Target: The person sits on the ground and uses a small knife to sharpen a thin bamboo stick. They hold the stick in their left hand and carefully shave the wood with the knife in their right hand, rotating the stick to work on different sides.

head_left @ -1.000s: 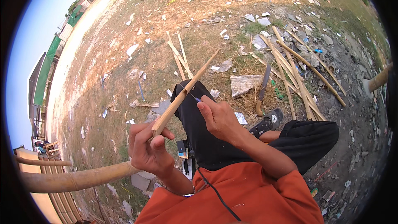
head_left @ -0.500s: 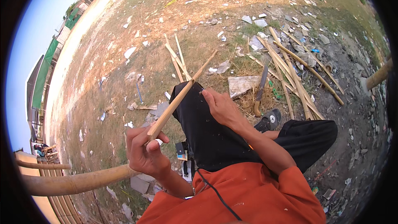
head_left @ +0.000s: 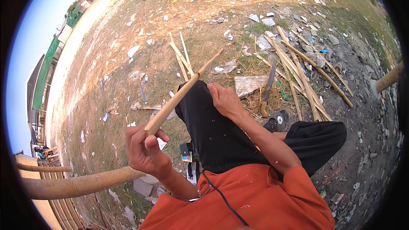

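Note:
A long, pale bamboo strip (head_left: 174,102) slants away from me across my raised left knee. My left hand (head_left: 147,151) grips its near end between thumb and fingers. Just right of the strip, over the black trouser leg (head_left: 208,132), my right hand (head_left: 227,102) is closed on a knife. The hand and forearm hide most of this knife; a slim edge with an orange end (head_left: 257,148) shows beneath the forearm. Beyond the knee, several thinner bamboo strips (head_left: 180,55) lie on the ground.
A machete (head_left: 269,87) with a curved wooden handle lies by my shoe (head_left: 279,120), next to a pale board piece (head_left: 249,85). Bamboo lengths (head_left: 304,83) are piled at the right. Thick bamboo poles (head_left: 85,183) stick in from the left. Litter and rubble cover the ground.
My left hand and the strip's near end have shifted slightly left. The right hand has moved a little up, and the dark blade seen beside the strip earlier no longer shows.

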